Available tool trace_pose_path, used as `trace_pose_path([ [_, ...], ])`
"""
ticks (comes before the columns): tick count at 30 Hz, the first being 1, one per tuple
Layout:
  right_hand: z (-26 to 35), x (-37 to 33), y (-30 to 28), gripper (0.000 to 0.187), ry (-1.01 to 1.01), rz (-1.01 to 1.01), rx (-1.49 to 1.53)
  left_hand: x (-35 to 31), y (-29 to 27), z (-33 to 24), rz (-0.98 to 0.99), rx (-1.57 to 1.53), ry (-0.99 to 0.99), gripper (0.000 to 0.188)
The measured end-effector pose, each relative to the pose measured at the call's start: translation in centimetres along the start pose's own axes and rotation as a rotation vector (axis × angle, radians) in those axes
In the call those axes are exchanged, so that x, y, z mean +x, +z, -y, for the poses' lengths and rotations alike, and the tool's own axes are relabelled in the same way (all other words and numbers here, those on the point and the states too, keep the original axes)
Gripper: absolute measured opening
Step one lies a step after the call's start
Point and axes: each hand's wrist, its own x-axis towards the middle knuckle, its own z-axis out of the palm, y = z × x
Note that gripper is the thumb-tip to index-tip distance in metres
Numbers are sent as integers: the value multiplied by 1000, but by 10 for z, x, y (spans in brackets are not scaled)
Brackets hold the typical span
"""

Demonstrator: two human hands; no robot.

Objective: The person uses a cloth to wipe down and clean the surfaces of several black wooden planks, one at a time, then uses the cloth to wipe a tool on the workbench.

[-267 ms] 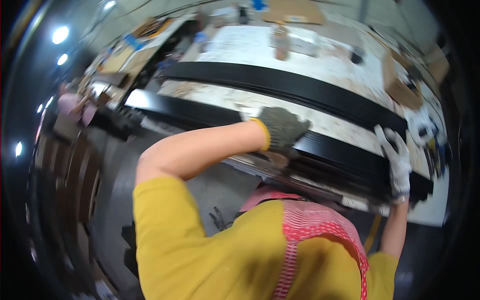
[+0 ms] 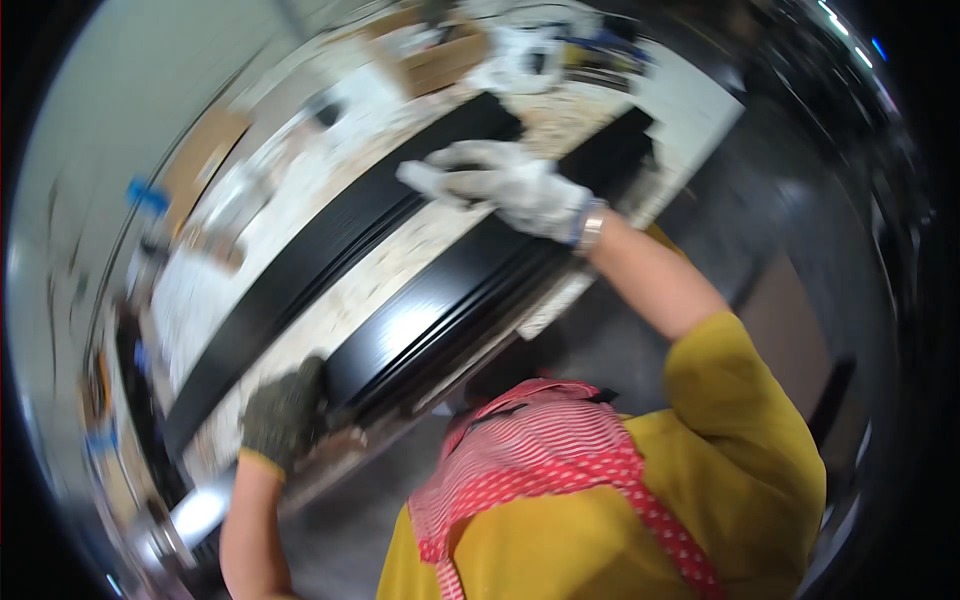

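Two long black boards lie side by side on the worktable: the far board (image 2: 310,260) and the near board (image 2: 420,305), both with grooved edges. My left hand (image 2: 285,412), in a dark grey-green knit glove with a yellow cuff, lies across the near board, its fingers curled over it and partly hidden. Above the boards' right part is my right hand (image 2: 515,190), in a white glove. Its fingers and thumb are bent together around a small whitish piece (image 2: 420,180), too blurred to name exactly.
Behind the boards stands an open cardboard box (image 2: 440,62). A white roll (image 2: 525,62) and some tools lie to its right. A flat piece of cardboard (image 2: 205,160) and a blurred bottle (image 2: 215,248) are at the table's far left. The worktable (image 2: 690,95) ends at the right.
The view has swung to the right. My right hand has come away from the near board's right end, moving left. My left hand stays on the near board.
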Motion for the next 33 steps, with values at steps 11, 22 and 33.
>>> trace_pose_path([
  [11,34,-63,-93,41,627,-491,853,-13,-2,-37,-42,99,-117,88],
  [22,-133,-188,-243,48,960,-157,135,-1,4,-57,-47,117,-286,87],
  [33,-180,-128,-231,45,684,246,320,8,-6,-95,-67,117,-432,62],
])
